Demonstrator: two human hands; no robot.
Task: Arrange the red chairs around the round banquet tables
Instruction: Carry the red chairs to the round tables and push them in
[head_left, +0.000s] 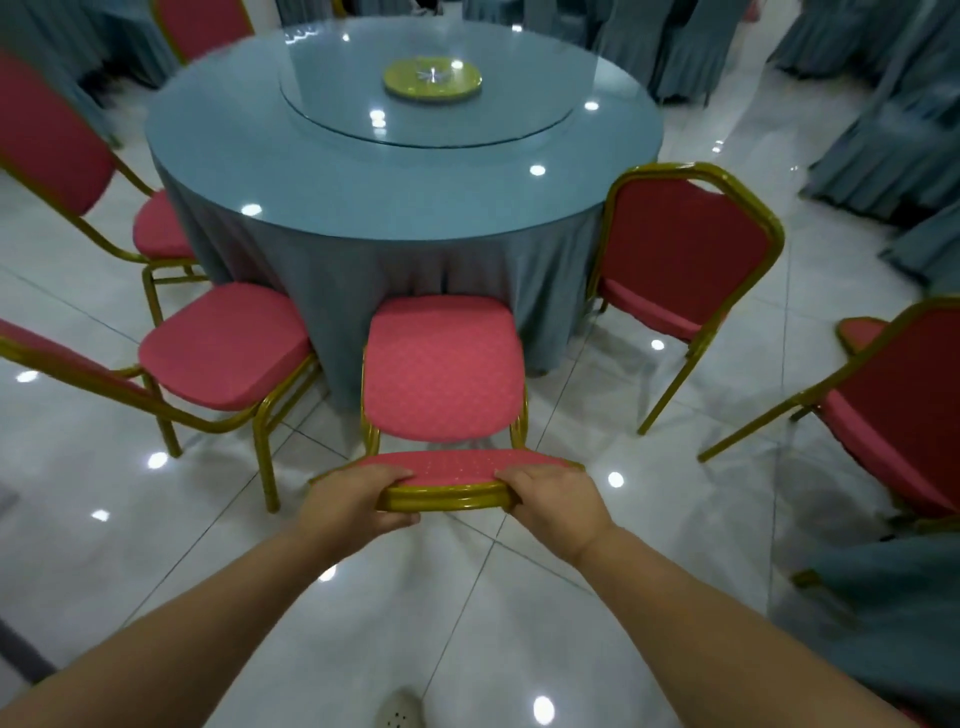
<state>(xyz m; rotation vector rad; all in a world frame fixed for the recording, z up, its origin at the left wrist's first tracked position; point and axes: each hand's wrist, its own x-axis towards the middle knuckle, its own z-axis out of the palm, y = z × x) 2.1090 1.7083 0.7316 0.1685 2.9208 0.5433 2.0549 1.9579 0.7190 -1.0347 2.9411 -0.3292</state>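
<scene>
A red chair (443, 371) with a gold frame faces the round banquet table (332, 176), its seat front touching the blue-grey tablecloth. My left hand (363, 501) and my right hand (553, 499) both grip the top rail of its backrest, one at each end. Another red chair (226, 345) stands close on the left, and a third (156, 226) further left by the table. On the right a red chair (685, 244) stands angled toward the table.
A glass turntable (332, 104) with a yellow-green disc (432, 78) sits on the table. More red chairs stand at the far left (205, 23) and the right edge (904, 395). Draped tables (883, 130) fill the back and right. The floor is glossy white tile.
</scene>
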